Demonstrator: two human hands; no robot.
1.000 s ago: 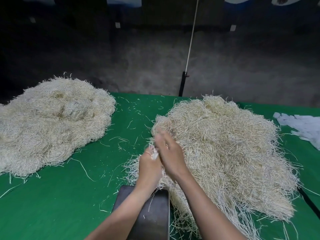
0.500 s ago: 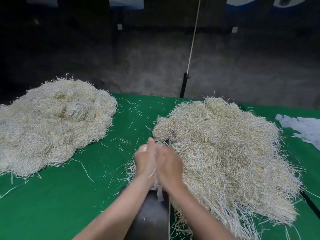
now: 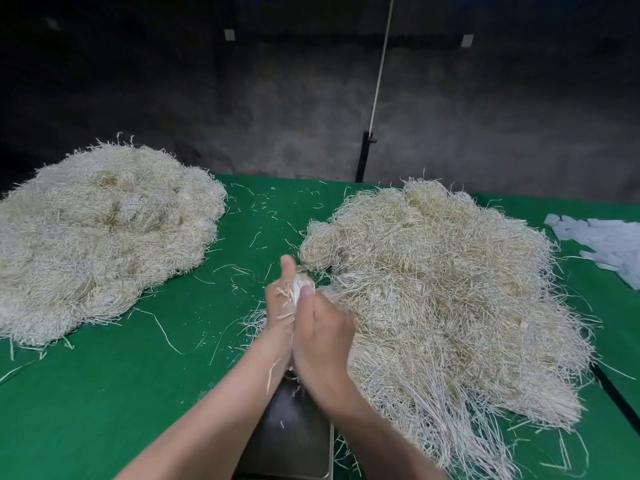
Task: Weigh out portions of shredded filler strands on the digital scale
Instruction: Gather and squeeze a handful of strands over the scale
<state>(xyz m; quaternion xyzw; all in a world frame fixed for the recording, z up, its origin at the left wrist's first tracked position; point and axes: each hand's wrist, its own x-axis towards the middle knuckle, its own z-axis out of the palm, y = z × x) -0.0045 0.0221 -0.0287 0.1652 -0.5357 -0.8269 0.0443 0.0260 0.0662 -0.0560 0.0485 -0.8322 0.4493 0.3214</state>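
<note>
A small tuft of pale strands (image 3: 300, 287) is pressed between my two hands, held together above the steel scale pan (image 3: 294, 434). My left hand (image 3: 280, 306) has its thumb up and its fingers wrapped round the tuft. My right hand (image 3: 323, 337) closes over it from the right, thumb on top. The big heap of shredded filler (image 3: 446, 292) lies right beside my hands on the green table (image 3: 121, 382). My forearms hide most of the scale; its display is not visible.
A second large heap of strands (image 3: 100, 233) lies at the left of the table. White paper slips (image 3: 609, 242) sit at the right edge. Loose strands litter the cloth between the heaps. A black post with a white cord (image 3: 363, 157) stands behind the table.
My hands have come together round a tuft pulled from the right heap and drawn back toward me, over the scale pan. The heaps have not moved.
</note>
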